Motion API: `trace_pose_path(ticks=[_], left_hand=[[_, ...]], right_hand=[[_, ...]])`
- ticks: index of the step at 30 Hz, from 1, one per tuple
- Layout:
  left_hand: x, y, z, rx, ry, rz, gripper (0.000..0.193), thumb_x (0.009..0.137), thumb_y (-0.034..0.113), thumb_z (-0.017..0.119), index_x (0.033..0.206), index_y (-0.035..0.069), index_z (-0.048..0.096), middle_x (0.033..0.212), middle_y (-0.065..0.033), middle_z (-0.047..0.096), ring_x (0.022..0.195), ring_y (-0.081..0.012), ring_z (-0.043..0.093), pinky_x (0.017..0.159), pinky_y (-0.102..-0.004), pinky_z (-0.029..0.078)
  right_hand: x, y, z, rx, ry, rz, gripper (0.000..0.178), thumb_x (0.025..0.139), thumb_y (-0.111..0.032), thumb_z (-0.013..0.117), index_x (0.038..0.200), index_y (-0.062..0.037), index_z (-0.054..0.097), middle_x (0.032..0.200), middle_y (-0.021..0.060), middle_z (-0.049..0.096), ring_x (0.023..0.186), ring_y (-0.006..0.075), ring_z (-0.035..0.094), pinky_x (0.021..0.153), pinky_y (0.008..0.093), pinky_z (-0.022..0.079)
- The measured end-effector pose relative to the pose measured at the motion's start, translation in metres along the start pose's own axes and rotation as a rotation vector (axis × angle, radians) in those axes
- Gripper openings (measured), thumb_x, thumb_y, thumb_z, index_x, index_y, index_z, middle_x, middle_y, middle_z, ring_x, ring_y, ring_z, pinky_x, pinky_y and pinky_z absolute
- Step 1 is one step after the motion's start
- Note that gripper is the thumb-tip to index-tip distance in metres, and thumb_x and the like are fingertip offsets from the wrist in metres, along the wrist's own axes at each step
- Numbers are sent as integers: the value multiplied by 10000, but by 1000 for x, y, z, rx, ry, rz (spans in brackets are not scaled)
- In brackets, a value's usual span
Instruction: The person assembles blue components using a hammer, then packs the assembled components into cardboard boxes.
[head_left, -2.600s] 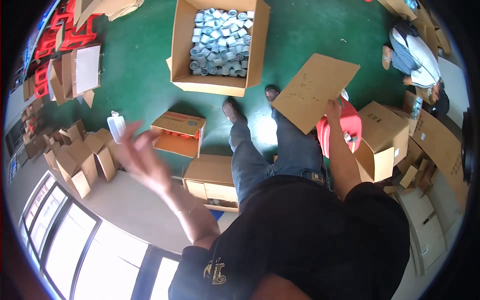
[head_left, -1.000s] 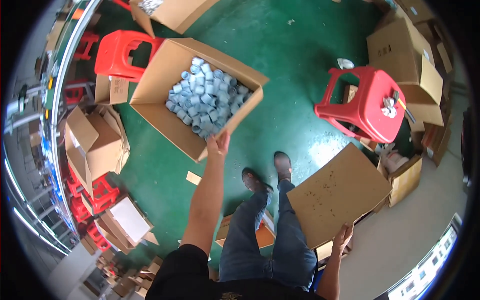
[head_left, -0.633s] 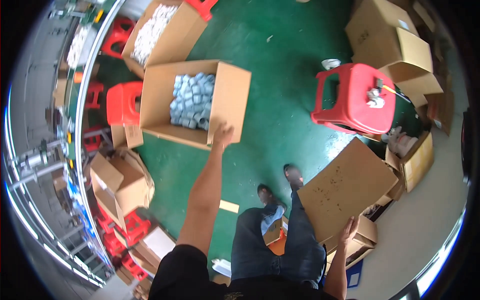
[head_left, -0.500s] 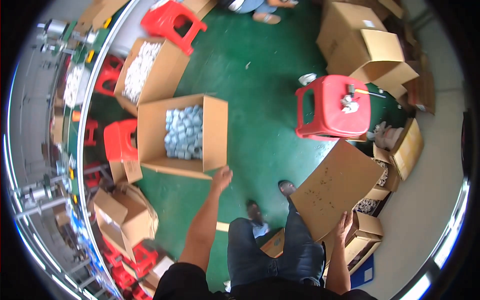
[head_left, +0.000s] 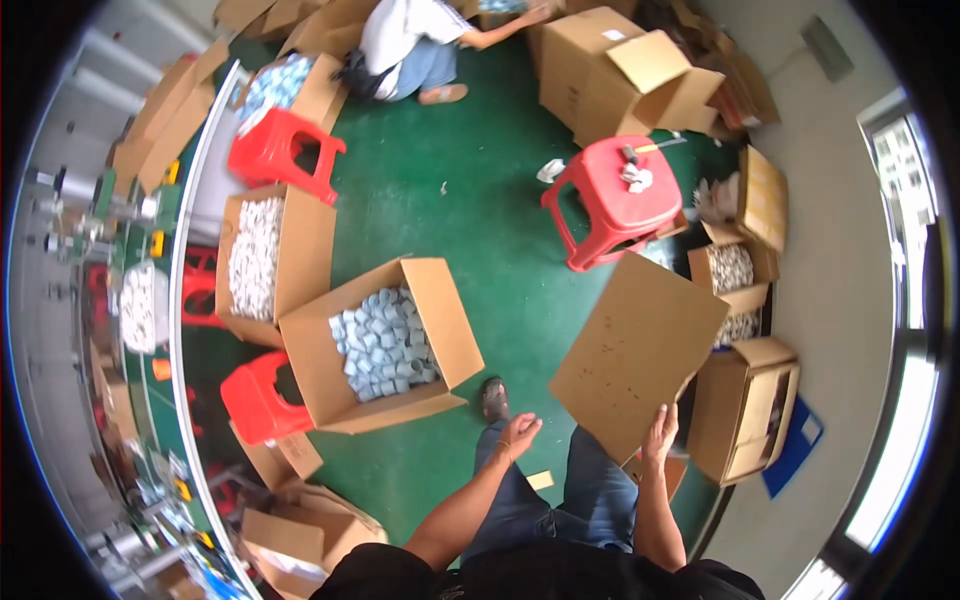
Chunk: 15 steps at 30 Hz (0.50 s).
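A flat brown cardboard sheet [head_left: 640, 340], dotted with dark specks, is in my right hand [head_left: 660, 434], which grips its lower right edge. The sheet slants above my right leg and the green floor. My left hand [head_left: 520, 436] is loosely curled above my left knee, with nothing visible in it and touching nothing. Nearest to it, on the left, stands an open carton [head_left: 455, 325] with many grey-blue short tubular pieces [head_left: 385, 345] inside.
Another carton [head_left: 305, 255] holds white pieces. Red stools [head_left: 265, 395] line the conveyor side. A red stool [head_left: 625, 190] with a long-handled tool on it stands ahead. Cartons [head_left: 745, 410] sit along the right wall. A person [head_left: 415, 50] crouches at the far end.
My view has shifted, bringing the crouching person further in. My left hand has moved away from the carton's corner towards my knees. The cardboard sheet stays in my right hand.
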<state>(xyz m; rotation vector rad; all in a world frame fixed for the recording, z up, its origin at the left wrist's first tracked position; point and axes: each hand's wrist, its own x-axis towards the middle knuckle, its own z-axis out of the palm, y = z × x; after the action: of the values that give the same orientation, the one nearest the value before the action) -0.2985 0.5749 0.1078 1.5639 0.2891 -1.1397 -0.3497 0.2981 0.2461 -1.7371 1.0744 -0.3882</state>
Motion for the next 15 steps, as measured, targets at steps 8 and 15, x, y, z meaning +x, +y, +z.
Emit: trace_pose_path(ticks=[8, 15], left_hand=[[-29, 49, -79, -25, 88, -295, 548, 824, 501, 706, 1128, 67, 566, 1046, -79, 586, 886, -188, 564, 735, -342, 512], [-40, 93, -141, -495, -101, -337, 364, 940, 304, 615, 1170, 22, 619, 1067, -122, 693, 975, -241, 663, 912, -390, 535]], right_hand=[[-80, -49, 31, 207, 65, 114, 208, 987, -164, 461, 1052, -14, 591, 768, 10, 532, 672, 112, 431, 621, 259, 392], [-99, -24, 54, 431, 185, 290, 193, 981, -210, 491, 917, -33, 538, 726, 17, 531, 624, 134, 467, 583, 300, 420]])
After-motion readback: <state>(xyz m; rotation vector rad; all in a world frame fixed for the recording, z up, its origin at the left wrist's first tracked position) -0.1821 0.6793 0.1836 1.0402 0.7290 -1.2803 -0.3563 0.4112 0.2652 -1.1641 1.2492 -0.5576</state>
